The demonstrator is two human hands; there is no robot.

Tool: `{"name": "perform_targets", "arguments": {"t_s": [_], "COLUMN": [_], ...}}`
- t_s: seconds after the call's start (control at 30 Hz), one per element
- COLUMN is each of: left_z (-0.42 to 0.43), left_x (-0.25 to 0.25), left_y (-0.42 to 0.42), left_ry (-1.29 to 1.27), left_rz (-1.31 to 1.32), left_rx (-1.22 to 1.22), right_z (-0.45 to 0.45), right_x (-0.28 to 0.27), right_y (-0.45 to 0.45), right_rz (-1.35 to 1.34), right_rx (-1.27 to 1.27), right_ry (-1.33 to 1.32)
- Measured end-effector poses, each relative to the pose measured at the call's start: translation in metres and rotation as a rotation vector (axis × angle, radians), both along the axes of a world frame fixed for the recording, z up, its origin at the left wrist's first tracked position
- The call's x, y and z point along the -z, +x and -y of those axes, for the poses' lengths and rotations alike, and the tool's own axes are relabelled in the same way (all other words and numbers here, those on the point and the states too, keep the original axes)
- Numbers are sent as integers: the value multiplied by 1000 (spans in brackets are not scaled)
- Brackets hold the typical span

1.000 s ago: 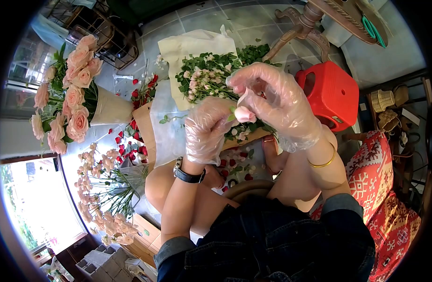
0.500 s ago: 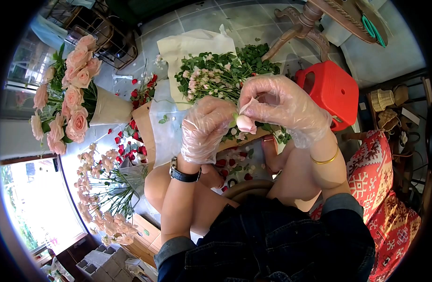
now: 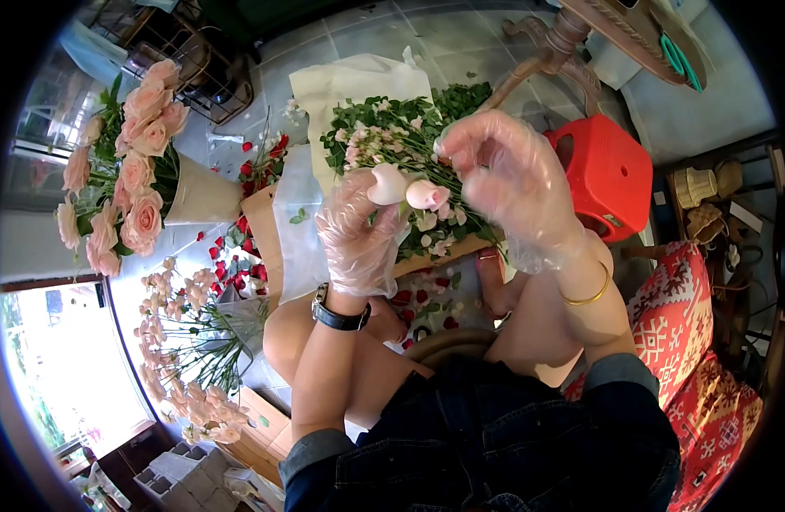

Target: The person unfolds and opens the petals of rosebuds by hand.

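Observation:
Both my hands wear clear plastic gloves. My left hand [image 3: 358, 230] is closed round a pale pink rose [image 3: 427, 195], with the bloom sticking out to the right of the fingers. A loose-looking pale petal [image 3: 389, 184] shows beside the bloom, at the top of this hand; whether it is pinched or falling I cannot tell. Higher up and to the right, my right hand [image 3: 514, 183] is apart from the rose, with its fingers curved and spread and partly blurred. Behind the hands lies a pile of small pink roses with green leaves [image 3: 384, 136], on pale wrapping paper [image 3: 358, 77].
A tall container [image 3: 203, 192] of large pink roses [image 3: 141, 175] stands at left, with more pale flowers [image 3: 183, 397] below. Red petals [image 3: 230, 256] litter the floor. A red plastic stool [image 3: 610, 175], a carved table leg [image 3: 572, 55] and a patterned cushion [image 3: 678, 316] are at right.
My right hand has come away from the rose and moved up and right. The left hand has tipped the rose slightly up and left; a pale petal now shows beside it.

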State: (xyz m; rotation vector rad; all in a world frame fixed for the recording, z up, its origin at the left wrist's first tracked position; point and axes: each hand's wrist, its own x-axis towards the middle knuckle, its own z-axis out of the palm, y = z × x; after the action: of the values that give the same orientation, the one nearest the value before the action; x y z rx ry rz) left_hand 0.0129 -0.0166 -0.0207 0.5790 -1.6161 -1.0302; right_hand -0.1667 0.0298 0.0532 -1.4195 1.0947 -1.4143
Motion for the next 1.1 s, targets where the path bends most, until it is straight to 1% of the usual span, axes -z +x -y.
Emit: {"name": "perform_targets", "arguments": {"t_s": [0.03, 0.07, 0.1, 0.17, 0.23, 0.3, 0.43, 0.5, 0.6, 0.67, 0.73, 0.8, 0.87, 0.9, 0.97, 1.03, 1.1], "left_z": [-1, 0, 0, -1, -2, -2, -2, -1, 0, 2, 2, 3, 4, 3, 0, 0, 0], "left_x": [0, -3, -5, -6, -5, -5, -8, -10, -12, -12, -10, -9, -11, -11, -11, -10, -8], "left_y": [-2, 0, -1, -3, -3, -3, -2, -2, -3, -4, -5, -5, -5, -5, -5, -6, -6], "left_ry": [58, 79, 78, -61, -15, 29, 36, 27, -15, -170, -181, -192, -230, -230, -102, -97, -92], "left_rz": [-40, 1, 1, 16, 1, -14, 5, 9, -13, -37, -55, -73, -17, -17, -33, -78, -123], "left_rx": [-101, -72, -75, -111, -92, -74, -76, -67, -44, -20, -13, -6, -23, -22, -5, 11, 26], "right_z": [-2, -4, -5, -5, -5, -2, -4, -3, -2, -1, -1, -2, -2, -2, -1, -1, -3], "right_x": [0, -2, -2, 1, 1, 5, 0, 3, 4, 4, 3, 3, 2, 2, 2, 3, 5], "right_y": [0, 1, 5, 14, 15, 14, 13, 12, 9, 9, 9, 7, 5, 4, 3, 1, 1], "right_rz": [-104, -262, -262, -266, -275, -172, -112, 95, 139, 130, 121, 110, 141, 171, 191, 210, 390], "right_rx": [-25, -2, -5, 62, 66, 32, -19, -103, -130, -148, -165, -161, -188, -218, -251, -284, -257], "right_ry": [-136, -129, -130, -150, -124, -104, -10, 127, 199, 189, 178, 266, 301, 335, 383, 430, 424]}}
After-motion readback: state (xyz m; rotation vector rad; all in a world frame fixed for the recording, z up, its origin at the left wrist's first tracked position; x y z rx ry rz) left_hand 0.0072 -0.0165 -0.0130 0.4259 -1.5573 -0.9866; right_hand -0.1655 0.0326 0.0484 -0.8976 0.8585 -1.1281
